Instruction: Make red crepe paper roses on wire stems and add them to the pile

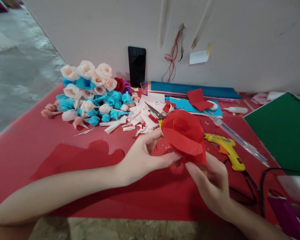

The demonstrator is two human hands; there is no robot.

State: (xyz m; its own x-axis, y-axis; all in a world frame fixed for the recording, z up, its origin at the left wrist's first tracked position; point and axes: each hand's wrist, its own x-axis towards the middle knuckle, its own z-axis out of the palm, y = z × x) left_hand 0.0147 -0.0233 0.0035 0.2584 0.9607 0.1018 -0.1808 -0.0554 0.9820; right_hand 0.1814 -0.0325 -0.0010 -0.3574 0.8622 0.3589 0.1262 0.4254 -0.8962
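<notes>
Between my two hands a red paper flower (186, 135) is held up over the table, its petals curling round a rolled centre. My left hand (146, 156) pinches its lower left side between thumb and fingers. On the lower right, my right hand (210, 181) grips the flower's base, with some fingers hidden behind the paper. Scissors (155, 110) with a yellow handle lie just behind the flower, partly covered by it. A yellow glue gun (226, 148) rests to the right of it. Cut red paper petals (90, 155) lie flat beyond my left forearm.
White, blue and pink paper flowers (90, 90) are heaped at the back left, beside paper scraps (141, 118). A black phone (137, 66) leans on the wall. A green board (282, 130), a glue bottle (236, 110) and a black cord (262, 186) occupy the right side.
</notes>
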